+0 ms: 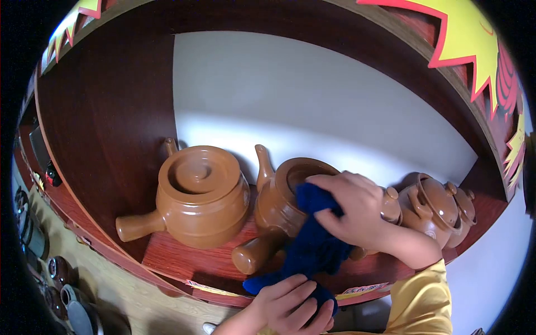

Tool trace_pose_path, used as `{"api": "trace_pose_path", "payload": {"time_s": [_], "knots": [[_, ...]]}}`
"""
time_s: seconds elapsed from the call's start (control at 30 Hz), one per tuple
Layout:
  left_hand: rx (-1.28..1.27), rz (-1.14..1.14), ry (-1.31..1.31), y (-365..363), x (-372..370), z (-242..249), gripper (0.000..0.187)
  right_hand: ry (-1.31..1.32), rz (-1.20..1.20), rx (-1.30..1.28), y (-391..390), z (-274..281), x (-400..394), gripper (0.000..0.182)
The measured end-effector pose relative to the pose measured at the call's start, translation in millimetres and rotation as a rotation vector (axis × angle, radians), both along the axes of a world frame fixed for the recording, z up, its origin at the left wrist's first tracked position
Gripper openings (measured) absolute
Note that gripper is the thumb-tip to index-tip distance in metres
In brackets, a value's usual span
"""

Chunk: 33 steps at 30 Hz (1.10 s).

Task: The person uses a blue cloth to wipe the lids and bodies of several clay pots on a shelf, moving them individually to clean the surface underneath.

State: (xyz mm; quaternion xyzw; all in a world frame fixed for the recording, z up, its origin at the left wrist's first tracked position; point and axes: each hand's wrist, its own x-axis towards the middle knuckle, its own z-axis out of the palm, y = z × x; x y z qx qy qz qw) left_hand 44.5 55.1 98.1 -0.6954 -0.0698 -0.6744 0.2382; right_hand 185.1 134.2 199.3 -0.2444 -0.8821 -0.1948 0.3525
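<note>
blue cloth on the middle clay pot

i see my right hand (pixel 352 209) curled over a dark blue cloth (pixel 315 245), fingers pressed together and pushing it against the rim and side of the open brown clay pot (pixel 279 209) in the middle of the red wooden shelf (pixel 167 254). my left hand (pixel 293 307) sits at the near shelf edge, fingers closed around the cloth's lower end. to the left stands a lidded clay pot (pixel 201 195) with a side handle, apart from the middle one. to the right, smaller lidded pots (pixel 438 206) stand against the white back wall (pixel 312 95).
</note>
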Motion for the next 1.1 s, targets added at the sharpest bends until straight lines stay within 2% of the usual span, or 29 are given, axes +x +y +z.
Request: {"api": "trace_pose_path", "payload": {"time_s": [0.1, 0.13, 0.2, 0.23, 0.27, 0.33, 0.4, 0.47, 0.5, 0.53, 0.57, 0.6, 0.67, 0.7, 0.73, 0.8, 0.9, 0.93, 1.0, 1.07, 1.1], "knots": [[0.096, -0.041, -0.050, 2, 1, 3, 0.017, 0.182, 0.128, 0.132, 0, 6, 29, 0.023], [0.095, -0.045, -0.043, 2, 2, 1, 0.017, 0.273, 0.082, 0.048, -4, 1, 44, 0.016], [0.259, -0.065, -0.040, 2, 6, -2, 0.014, 0.470, 0.244, -0.001, 0, -3, 77, 0.020], [0.372, -0.090, -0.047, 3, 9, 2, 0.012, 0.432, 0.040, 0.115, 0, -2, 90, 0.019], [0.373, -0.103, -0.041, 2, 9, 6, 0.012, 0.389, -0.166, 0.228, 1, 0, 102, 0.019], [0.357, -0.135, 0.242, 0, 1, 12, 0.010, 0.371, -0.222, 0.153, 6, -1, 120, 0.014], [0.378, -0.147, 0.345, 4, -6, 17, 0.013, 0.246, -0.498, 0.106, -1, 1, 128, 0.017], [0.135, -0.009, 0.567, 2, -10, 17, 0.020, 0.109, -0.625, -0.089, -7, 2, 139, 0.019], [0.118, 0.143, 0.698, 4, -14, 22, 0.018, 0.168, -0.561, -0.407, -4, 2, 147, 0.021], [0.124, 0.127, 0.716, 6, -14, 22, 0.018, 0.229, -0.482, -0.724, -3, 5, 152, 0.024], [0.063, 0.205, 0.758, 9, -13, 20, 0.018, 0.334, -0.490, -1.022, -5, 10, 154, 0.024], [0.034, 0.227, 0.773, 10, -12, 21, 0.018, 0.361, -0.493, -1.025, -3, 8, 158, 0.024], [-0.022, 0.273, 0.802, 13, -10, 22, 0.017, 0.701, -0.264, -1.171, 6, -2, 167, 0.023], [-0.078, 0.332, 0.758, 12, -8, 25, 0.017, 0.819, -0.073, -1.152, 11, -6, 168, 0.024], [-0.139, 0.389, 0.711, 11, -7, 28, 0.016, 0.844, -0.073, -1.152, 11, -5, 162, 0.024], [-0.221, 0.371, 0.595, 14, -6, 35, 0.022, 1.234, 0.165, -1.210, 12, 1, 140, 0.026], [-0.222, 0.425, 0.317, 26, -15, 60, 0.034, 1.195, 0.242, -1.189, 40, 5, 120, 0.030], [-0.110, 0.513, 0.289, 28, -17, 84, 0.044, 1.162, 0.242, -1.191, 52, 4, 112, 0.034], [-0.084, 0.702, 0.063, 38, -11, 120, 0.056, 1.198, 0.244, -1.192, 73, -8, 92, 0.046], [-0.187, 0.636, -0.012, 57, -13, 140, 0.044, 0.940, 0.073, -1.244, 78, -11, 81, 0.059], [-0.309, 0.576, -0.031, 65, -15, 139, 0.039, 0.928, 0.023, -1.214, 90, -25, 70, 0.059]]}}
